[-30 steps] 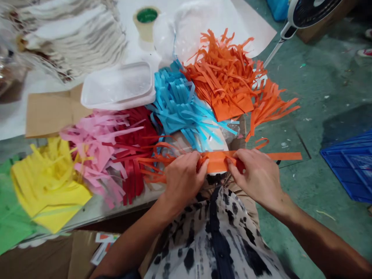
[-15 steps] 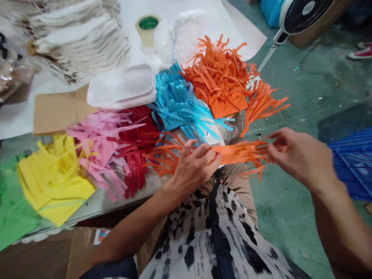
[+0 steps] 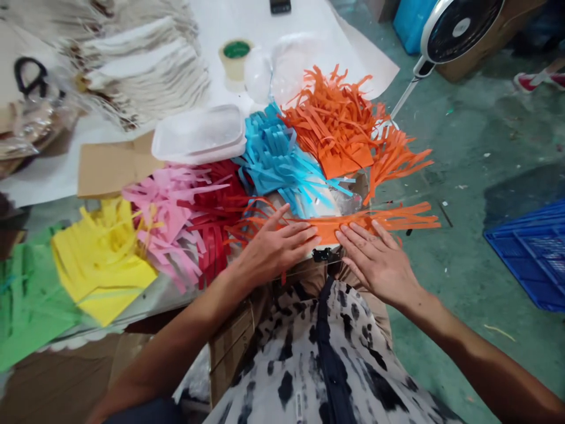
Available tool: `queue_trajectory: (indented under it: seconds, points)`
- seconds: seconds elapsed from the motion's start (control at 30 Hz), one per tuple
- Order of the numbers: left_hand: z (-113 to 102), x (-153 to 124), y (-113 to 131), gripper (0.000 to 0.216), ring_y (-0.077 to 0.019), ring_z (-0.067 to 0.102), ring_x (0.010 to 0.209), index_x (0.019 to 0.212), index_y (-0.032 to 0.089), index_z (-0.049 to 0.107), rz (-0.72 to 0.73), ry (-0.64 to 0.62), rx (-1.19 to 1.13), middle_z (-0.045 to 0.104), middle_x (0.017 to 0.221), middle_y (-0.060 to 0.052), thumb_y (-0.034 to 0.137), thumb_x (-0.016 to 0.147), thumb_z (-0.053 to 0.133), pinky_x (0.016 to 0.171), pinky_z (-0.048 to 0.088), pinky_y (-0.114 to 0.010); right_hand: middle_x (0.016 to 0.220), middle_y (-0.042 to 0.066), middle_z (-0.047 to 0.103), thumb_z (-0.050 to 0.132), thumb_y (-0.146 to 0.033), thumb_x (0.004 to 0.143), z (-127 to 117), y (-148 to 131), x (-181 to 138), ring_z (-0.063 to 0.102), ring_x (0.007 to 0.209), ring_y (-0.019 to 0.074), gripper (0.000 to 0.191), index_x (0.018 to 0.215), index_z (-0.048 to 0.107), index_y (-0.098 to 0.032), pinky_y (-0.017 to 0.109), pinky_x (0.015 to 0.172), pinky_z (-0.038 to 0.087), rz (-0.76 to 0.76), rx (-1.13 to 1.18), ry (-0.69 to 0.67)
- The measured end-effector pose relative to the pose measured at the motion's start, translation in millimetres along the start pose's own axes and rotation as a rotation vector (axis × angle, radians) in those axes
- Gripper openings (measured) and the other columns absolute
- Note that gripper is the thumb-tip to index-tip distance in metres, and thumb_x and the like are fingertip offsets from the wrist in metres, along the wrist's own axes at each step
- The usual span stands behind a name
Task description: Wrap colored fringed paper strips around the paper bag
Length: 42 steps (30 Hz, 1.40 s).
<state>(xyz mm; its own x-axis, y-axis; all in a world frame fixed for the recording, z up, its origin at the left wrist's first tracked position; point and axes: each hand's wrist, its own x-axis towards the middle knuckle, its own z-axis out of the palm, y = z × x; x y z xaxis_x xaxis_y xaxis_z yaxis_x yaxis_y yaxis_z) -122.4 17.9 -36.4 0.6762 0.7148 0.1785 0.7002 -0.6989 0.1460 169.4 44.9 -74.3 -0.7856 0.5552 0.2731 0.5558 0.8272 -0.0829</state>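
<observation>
An orange fringed paper strip (image 3: 353, 222) lies stretched across the table's near corner. My left hand (image 3: 273, 247) rests flat on its left part, fingers spread and open. My right hand (image 3: 377, 262) lies flat on its middle, fingers stretched out. Behind the strip sit piles of fringed paper: orange (image 3: 339, 126), blue (image 3: 276, 156), red (image 3: 212, 218), pink (image 3: 172, 209), yellow (image 3: 103, 253) and green (image 3: 24, 300).
A white plastic lid (image 3: 198, 134), a cardboard sheet (image 3: 110, 171), a tape roll (image 3: 235, 59) and stacked cream bags (image 3: 145, 70) lie farther back. A fan (image 3: 454, 29) stands on the green floor at right, with a blue crate (image 3: 534, 253) near it.
My right hand pulled the folded orange strip out to the right, then came back. Both hands went from pinching it to pressing flat on the spread strip.
</observation>
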Motion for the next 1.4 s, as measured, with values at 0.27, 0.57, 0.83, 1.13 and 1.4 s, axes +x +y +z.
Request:
queue_trajectory:
  seconds: [0.27, 0.57, 0.83, 1.13, 1.4]
  points:
    - [-35, -33, -32, 0.021, -0.0265, 0.065, 0.13, 0.086, 0.022, 0.075, -0.322, 0.257, 0.244, 0.08, 0.115, -0.001, 0.017, 0.099, 0.059, 0.124, 0.037, -0.064, 0.163, 0.007, 0.049, 0.058, -0.031, 0.105, -8, 7, -4, 0.053, 0.147, 0.0351, 0.069, 0.168, 0.028, -0.04, 0.068, 0.131, 0.016, 0.025, 0.11, -0.072]
    - [23, 13, 65, 0.04, -0.0289, 0.067, 0.131, 0.134, 0.009, 0.066, -0.164, 0.197, 0.031, 0.071, 0.139, -0.017, 0.033, 0.104, 0.06, 0.113, 0.058, -0.044, 0.158, 0.007, 0.057, 0.059, -0.03, 0.106, -11, 16, -5, 0.058, 0.143, 0.03, 0.052, 0.157, 0.049, -0.036, 0.068, 0.129, 0.015, -0.02, 0.062, -0.028]
    - [18, 10, 47, 0.04, -0.027, 0.071, 0.118, 0.139, 0.014, 0.06, -0.186, 0.186, -0.092, 0.075, 0.129, -0.014, 0.031, 0.103, 0.062, 0.104, 0.06, -0.045, 0.128, 0.007, 0.078, 0.073, -0.024, 0.093, -46, 61, -28, 0.072, 0.119, 0.0307, 0.027, 0.12, 0.074, -0.029, 0.061, 0.118, 0.038, 0.191, -0.008, 0.265]
    - [34, -2, 70, 0.027, -0.0241, 0.068, 0.107, 0.125, 0.016, 0.066, -0.221, 0.236, -0.007, 0.075, 0.116, -0.01, 0.016, 0.099, 0.065, 0.094, 0.053, -0.039, 0.144, -0.003, 0.069, 0.063, -0.02, 0.101, -11, 9, -6, 0.067, 0.127, 0.0244, 0.046, 0.144, 0.061, -0.038, 0.049, 0.108, 0.044, -0.039, 0.2, 0.014]
    - [18, -1, 65, 0.018, -0.025, 0.066, 0.105, 0.114, 0.024, 0.071, -0.516, 0.191, -0.123, 0.078, 0.114, -0.005, 0.034, 0.1, 0.068, 0.091, 0.045, -0.044, 0.115, 0.005, 0.079, 0.057, -0.024, 0.105, -26, 30, 7, 0.069, 0.104, 0.0239, 0.016, 0.114, 0.07, -0.021, 0.043, 0.089, 0.041, -0.002, 0.277, -0.022]
